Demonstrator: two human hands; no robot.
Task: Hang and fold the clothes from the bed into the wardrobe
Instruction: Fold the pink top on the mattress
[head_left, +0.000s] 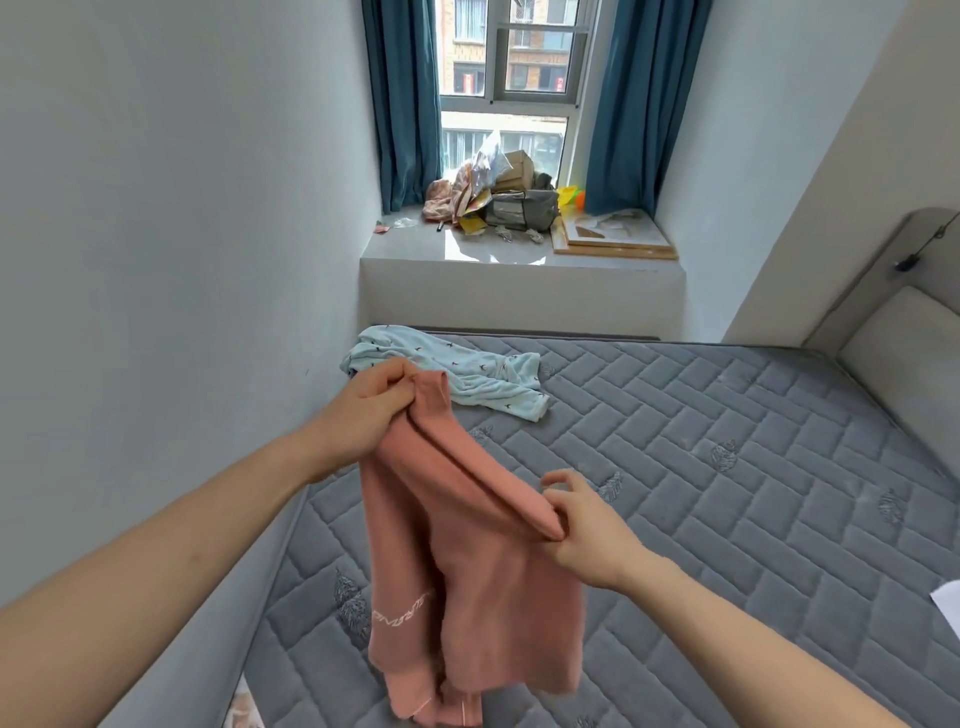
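Head view showed the pink garment hanging above the grey mattress, its top edge pinched between the left hand and right hand, both gripping it. Beyond it, apparently crumpled, lay a pale blue garment.

Cluttered windowsill, teal curtains

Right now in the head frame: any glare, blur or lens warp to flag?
Head view: daylight from the window puts a bright sheen on the sill; wide-angle warp bows the walls and stretches both forearms; the pink garment, held between left hand and right hand, looks soft at its lower hem; the mattress is evenly lit, with no hard shadows.
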